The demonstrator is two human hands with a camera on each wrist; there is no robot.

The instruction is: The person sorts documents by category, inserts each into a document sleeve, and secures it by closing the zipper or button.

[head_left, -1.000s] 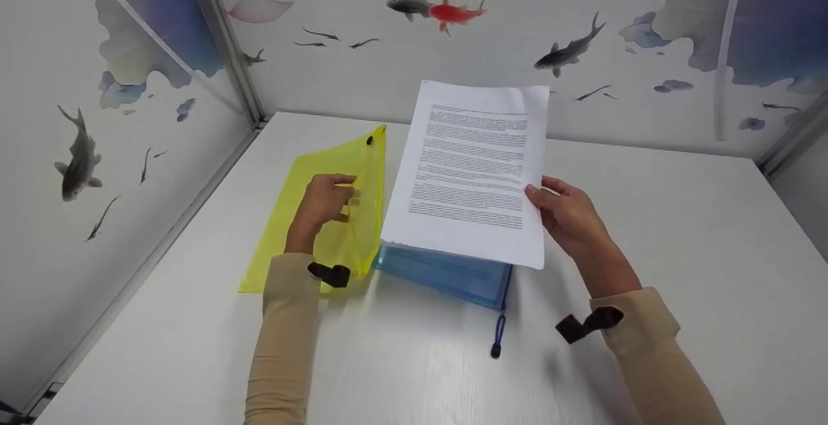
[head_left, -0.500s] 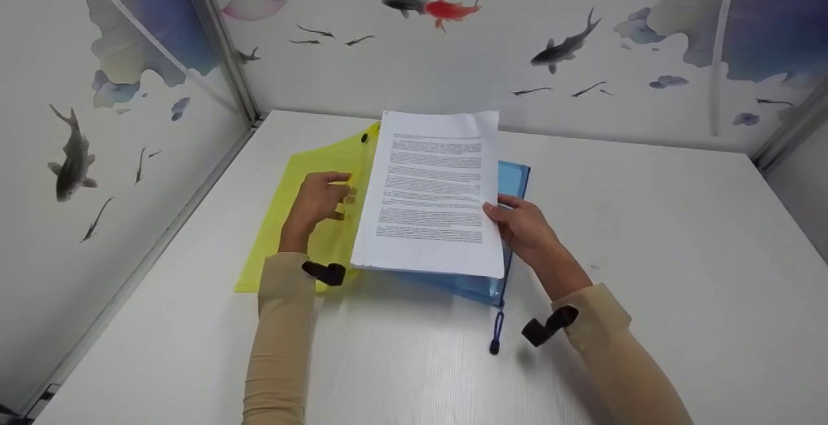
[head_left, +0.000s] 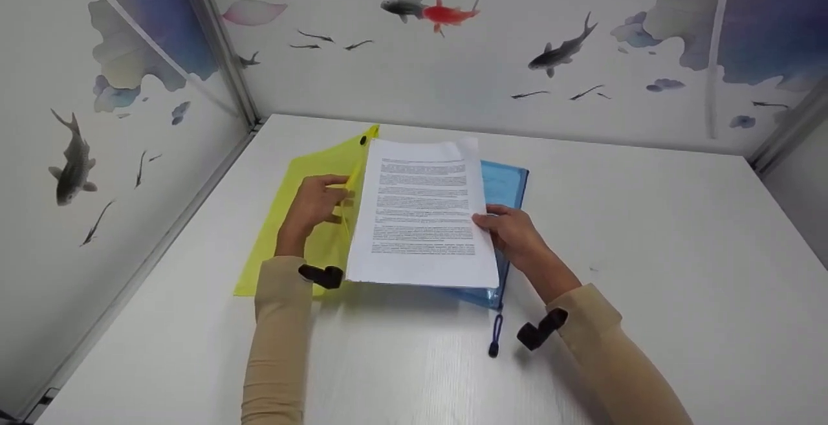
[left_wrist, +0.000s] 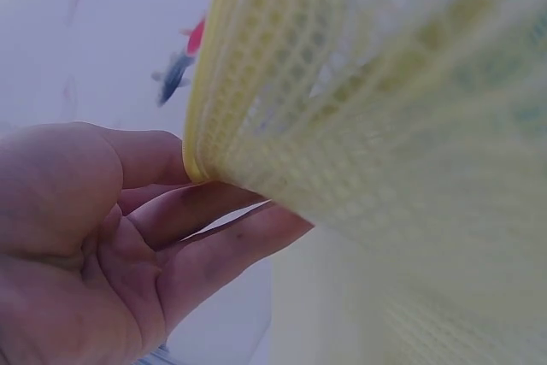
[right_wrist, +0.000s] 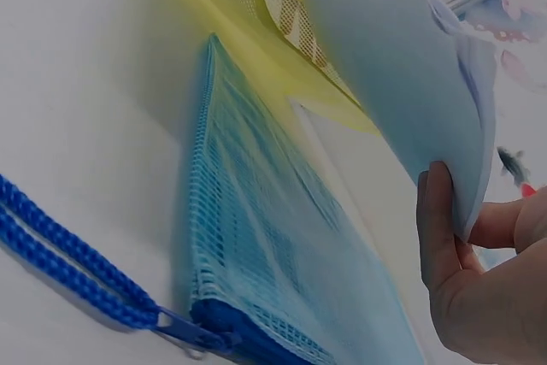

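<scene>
1 yellow pouch (head_left: 323, 163), edge pinched by left grip (head_left: 314, 202); 1 paper stack (head_left: 424, 215), pinched by right grip (head_left: 517, 234), above 1 blue pouch (head_left: 506, 183).

Printed white sheets (head_left: 420, 218), tilted, beside yellow mesh folder (head_left: 326, 242), one edge raised.

Both forearms reach forward, tan sleeves to the wrists. Left arm (head_left: 275, 354) runs nearly straight ahead; left hand (head_left: 314, 202) turns inward, fingers spread apart, gripping, palm showing in left wrist view. Right arm (head_left: 624, 354) angles in from lower right; right hand (head_left: 516, 234) pinches, thumb (head_left: 485, 220) on top, fingers underneath. Hands well apart.
</scene>
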